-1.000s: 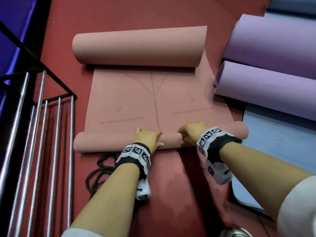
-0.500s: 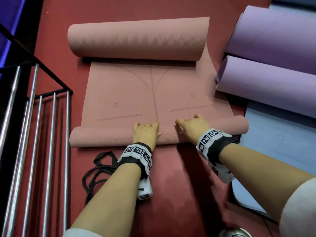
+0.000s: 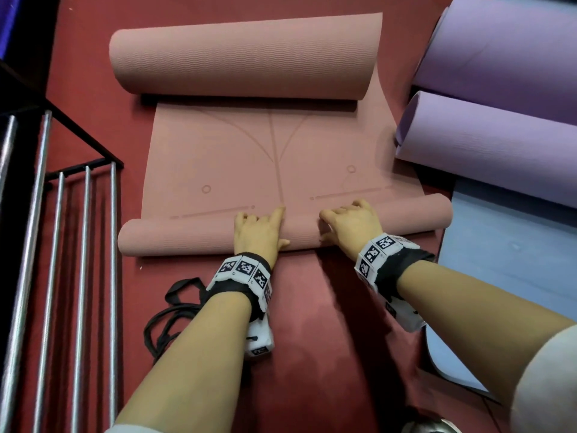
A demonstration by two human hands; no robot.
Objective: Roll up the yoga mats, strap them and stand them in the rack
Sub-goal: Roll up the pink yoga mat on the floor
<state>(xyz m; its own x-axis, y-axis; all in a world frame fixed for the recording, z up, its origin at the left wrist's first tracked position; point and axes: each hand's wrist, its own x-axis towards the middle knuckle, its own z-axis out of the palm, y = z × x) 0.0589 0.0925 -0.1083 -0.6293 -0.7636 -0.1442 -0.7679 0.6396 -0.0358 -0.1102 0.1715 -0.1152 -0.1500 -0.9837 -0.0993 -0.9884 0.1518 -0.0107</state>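
The dusty-pink foam yoga mat (image 3: 265,170) lies on the dark-red floor (image 3: 312,339), both ends rolled inward (the far roll is thicker). The left hand (image 3: 259,232) and right hand (image 3: 352,226) sit slightly apart on the near roll, fingers curled over its top. A tangled black strap (image 3: 179,284) lies between the left forearm and the steel-barred rack (image 3: 113,245).

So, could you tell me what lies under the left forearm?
A black strap lies tangled on the red floor; the rest is hidden beneath the forearm.
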